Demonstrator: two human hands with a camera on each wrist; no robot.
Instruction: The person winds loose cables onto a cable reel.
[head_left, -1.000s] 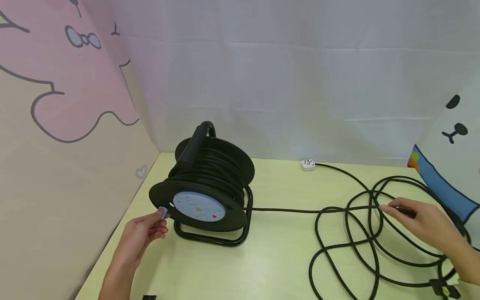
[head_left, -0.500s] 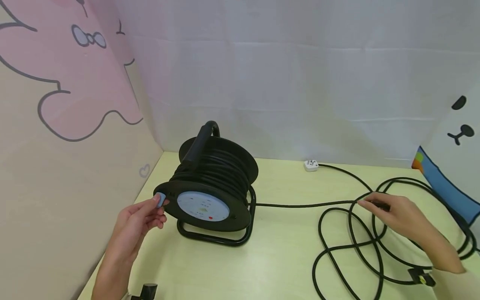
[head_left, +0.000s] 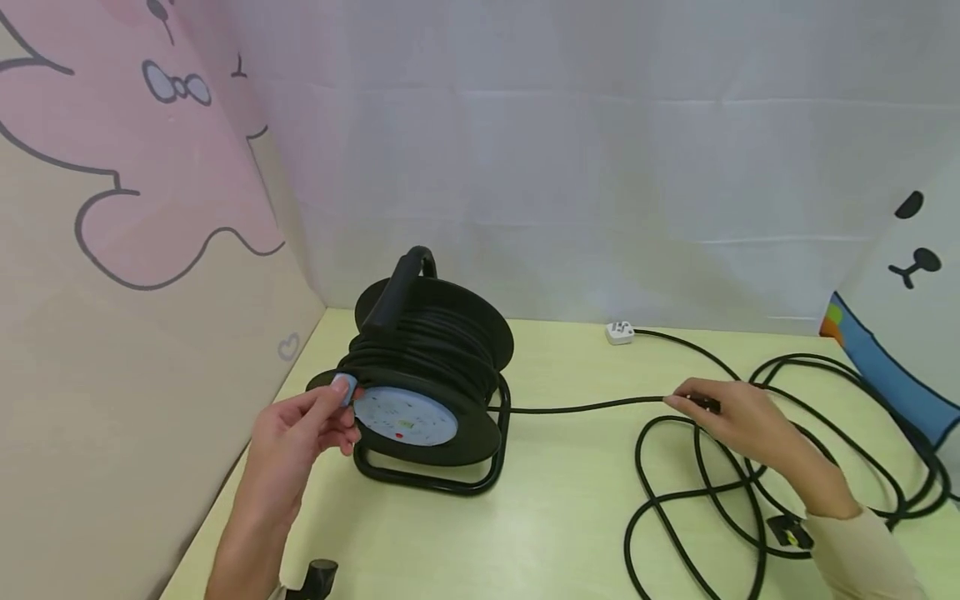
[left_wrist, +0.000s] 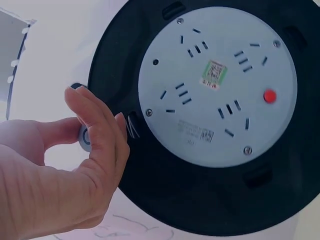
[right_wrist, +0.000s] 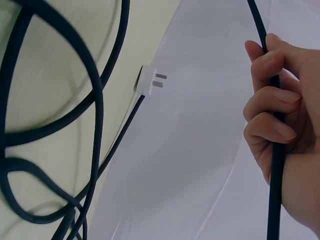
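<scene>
A black cable reel [head_left: 431, 346] stands on the table in its tubular frame, wound with black cable. My left hand [head_left: 300, 429] pinches the small blue crank knob [head_left: 345, 388] at the near flange's left edge. In the left wrist view the reel's round socket panel [left_wrist: 200, 142] faces the hand, its red button on the right. My right hand [head_left: 738, 421] grips the cable [head_left: 577, 409], which runs nearly straight from the reel's right side. The right wrist view has the fingers [right_wrist: 272, 100] curled round that cable.
Loose loops of cable [head_left: 693, 492] spread over the right side of the table [head_left: 555, 517]. A white plug [head_left: 619, 333] lies near the back wall, prongs up. A cartoon-printed wall [head_left: 180, 333] borders the left, and a white sheet [head_left: 562, 208] hangs behind.
The left hand has swung the crank knob up and to the right, turning the reel; its red button shifted left. The right hand has moved left toward the reel, holding the cable.
</scene>
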